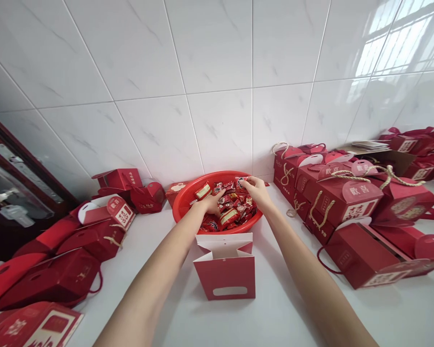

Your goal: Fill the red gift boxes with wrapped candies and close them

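A red plastic basket (pixel 181 209) full of small wrapped candies (pixel 235 214) stands against the wall. My left hand (pixel 213 203) reaches into it from the left, thumb and fingers apart among the red and gold wrappers; part of its fingers is hidden. At the basket's right rim, my right hand (pixel 256 190) pinches a red candy packet (pixel 241 182) with dark and white print. Between my forearms, in front of the basket, a red paper gift box (pixel 226 279) stands upright with its top open.
Folded red gift boxes (pixel 54 274) lie along the left side, beside a dark cabinet door with keys (pixel 16 212). Several red boxes with rope handles (pixel 342 193) are stacked on the right. A white tiled wall (pixel 217 125) rises behind the white counter (pixel 148 270).
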### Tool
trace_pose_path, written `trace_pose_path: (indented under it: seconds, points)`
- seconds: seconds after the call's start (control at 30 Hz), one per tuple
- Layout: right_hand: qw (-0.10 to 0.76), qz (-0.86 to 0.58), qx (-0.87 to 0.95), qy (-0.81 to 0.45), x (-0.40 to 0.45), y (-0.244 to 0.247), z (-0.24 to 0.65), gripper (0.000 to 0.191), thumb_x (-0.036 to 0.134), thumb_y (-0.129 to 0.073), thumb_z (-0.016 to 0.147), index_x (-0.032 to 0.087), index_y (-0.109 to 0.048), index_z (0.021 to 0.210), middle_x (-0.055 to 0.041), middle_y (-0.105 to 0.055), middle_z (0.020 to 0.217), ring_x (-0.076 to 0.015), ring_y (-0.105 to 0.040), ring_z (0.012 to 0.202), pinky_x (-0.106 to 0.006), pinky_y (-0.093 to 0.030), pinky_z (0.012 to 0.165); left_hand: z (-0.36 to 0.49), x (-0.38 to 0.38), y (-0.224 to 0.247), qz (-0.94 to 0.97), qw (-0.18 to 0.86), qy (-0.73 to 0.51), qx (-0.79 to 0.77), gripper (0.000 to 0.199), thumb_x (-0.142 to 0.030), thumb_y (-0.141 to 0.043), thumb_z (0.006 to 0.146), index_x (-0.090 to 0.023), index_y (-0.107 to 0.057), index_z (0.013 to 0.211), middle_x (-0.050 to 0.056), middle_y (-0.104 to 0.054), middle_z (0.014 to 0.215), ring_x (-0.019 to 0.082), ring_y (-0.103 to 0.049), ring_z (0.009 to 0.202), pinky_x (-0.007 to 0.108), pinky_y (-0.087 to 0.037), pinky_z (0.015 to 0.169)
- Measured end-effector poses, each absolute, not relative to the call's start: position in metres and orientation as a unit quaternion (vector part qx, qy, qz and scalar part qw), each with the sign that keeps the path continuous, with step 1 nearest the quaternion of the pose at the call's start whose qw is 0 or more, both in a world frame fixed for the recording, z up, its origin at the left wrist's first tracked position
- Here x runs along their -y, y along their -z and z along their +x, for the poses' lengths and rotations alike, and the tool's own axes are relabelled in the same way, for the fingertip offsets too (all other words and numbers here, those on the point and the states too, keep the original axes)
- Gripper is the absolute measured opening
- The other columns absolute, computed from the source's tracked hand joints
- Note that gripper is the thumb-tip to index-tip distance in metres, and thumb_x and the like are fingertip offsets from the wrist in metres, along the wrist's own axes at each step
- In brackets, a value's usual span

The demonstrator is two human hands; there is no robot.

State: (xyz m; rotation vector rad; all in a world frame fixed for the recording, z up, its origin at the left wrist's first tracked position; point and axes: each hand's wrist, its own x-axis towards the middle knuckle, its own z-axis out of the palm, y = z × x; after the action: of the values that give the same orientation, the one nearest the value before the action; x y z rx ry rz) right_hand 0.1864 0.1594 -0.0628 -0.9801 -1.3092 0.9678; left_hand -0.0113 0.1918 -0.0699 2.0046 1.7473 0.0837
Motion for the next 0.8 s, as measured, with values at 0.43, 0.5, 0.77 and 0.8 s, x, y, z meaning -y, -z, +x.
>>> trace_pose_path:
  seconds: [0.43, 0.5, 0.77, 0.8]
  points:
    - [0.584, -0.415, 0.559, -0.417, -0.160, 0.063, 0.185, 0.030, 0.048, -0.062, 0.070, 0.018, -0.060, 0.071, 0.0001, -0.060, 0.070, -0.0153, -0.053, 0.070, -0.028, -0.040, 0.066, -0.007, -0.182, 0.050, 0.727, 0.338, -0.184, -0.568, 0.038, -0.058, -0.072, 0.064, -0.021, -0.064, 0.071, -0.001, -0.064, 0.071, 0.017, -0.060, 0.068, 0.026, -0.045, 0.059]
    - [0.585, -0.410, 0.558, -0.422, -0.159, 0.063, 0.185, 0.029, 0.047, -0.062, 0.070, 0.018, -0.061, 0.071, -0.0006, -0.063, 0.071, -0.0157, -0.055, 0.071, -0.028, -0.041, 0.067, -0.006, -0.181, 0.047, 0.717, 0.347, -0.218, -0.564, 0.037, -0.057, -0.068, 0.069, -0.021, -0.064, 0.075, 0.000, -0.066, 0.075, 0.016, -0.060, 0.066, 0.026, -0.045, 0.058]
    - [0.576, -0.409, 0.569, -0.420, -0.156, 0.061, 0.186, 0.030, 0.049, -0.063, 0.070, 0.019, -0.059, 0.069, -0.0006, -0.061, 0.070, -0.0160, -0.055, 0.071, -0.028, -0.041, 0.066, -0.011, -0.184, 0.053, 0.690, 0.294, -0.259, -0.609, 0.041, -0.056, -0.070, 0.071, -0.023, -0.073, 0.096, 0.006, -0.074, 0.103, 0.026, -0.065, 0.101, 0.029, -0.049, 0.079]
    - [0.577, -0.408, 0.568, -0.422, -0.156, 0.061, 0.186, 0.030, 0.049, -0.063, 0.070, 0.020, -0.058, 0.069, -0.0006, -0.061, 0.071, -0.0161, -0.055, 0.071, -0.028, -0.042, 0.066, -0.013, -0.187, 0.056, 0.687, 0.282, -0.258, -0.618, 0.036, -0.054, -0.067, 0.074, -0.023, -0.073, 0.091, 0.005, -0.074, 0.099, 0.026, -0.065, 0.099, 0.029, -0.049, 0.078]
